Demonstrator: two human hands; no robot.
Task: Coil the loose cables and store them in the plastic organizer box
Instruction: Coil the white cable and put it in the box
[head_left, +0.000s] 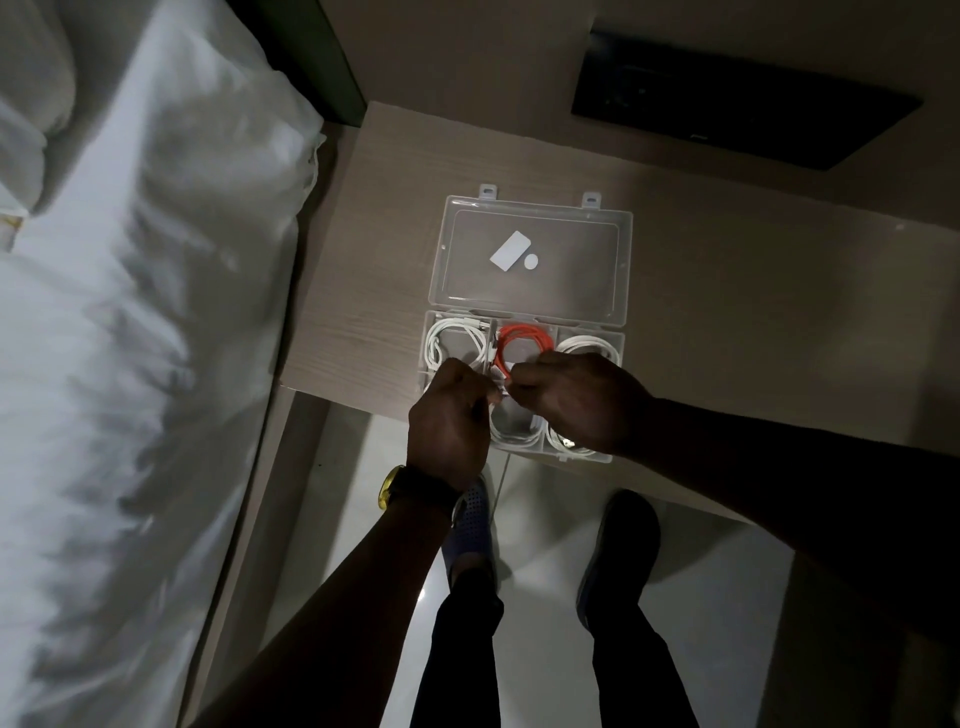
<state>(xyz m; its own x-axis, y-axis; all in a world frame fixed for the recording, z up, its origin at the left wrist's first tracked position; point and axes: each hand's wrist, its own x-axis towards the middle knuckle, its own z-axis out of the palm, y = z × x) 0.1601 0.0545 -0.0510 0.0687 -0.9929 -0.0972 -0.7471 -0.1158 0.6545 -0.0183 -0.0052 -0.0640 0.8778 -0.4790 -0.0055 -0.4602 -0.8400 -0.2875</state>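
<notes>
Seen from above at a pale wooden desk (395, 208) beside a bed (130, 312): clear plastic organizer box (613, 457) lying open at the desk's near edge, lid (530, 260) folded back flat.

Already stowed, by the look of it: a white coiled cable (452, 343) in the far-left compartment, an orange coiled cable (519, 345) in the far-middle one, another white coil (592, 345) at far right, and further white loops (517, 439) in the near row.

Working close together over the box's near-left and middle compartments: left hand (449, 415), watch (389, 488) at the wrist, and right hand (576, 402). Each grip pinched nearly shut, fingertips almost meeting on what seems a short white cable end; too dim and too hidden by knuckles to tell exactly what is held.

Dangling below the desk edge toward the floor (545, 597): a thin pale strand (503, 478), probably the loose tail of a cable not yet coiled.

Task judged far along, with most compartments filled; left to do, apparently, the last coil, its seating, and the closing of the lid.

No readable brand or writing anywhere; only a blank white rectangular sticker (511, 251) and a small round one (530, 261) on the lid.
</notes>
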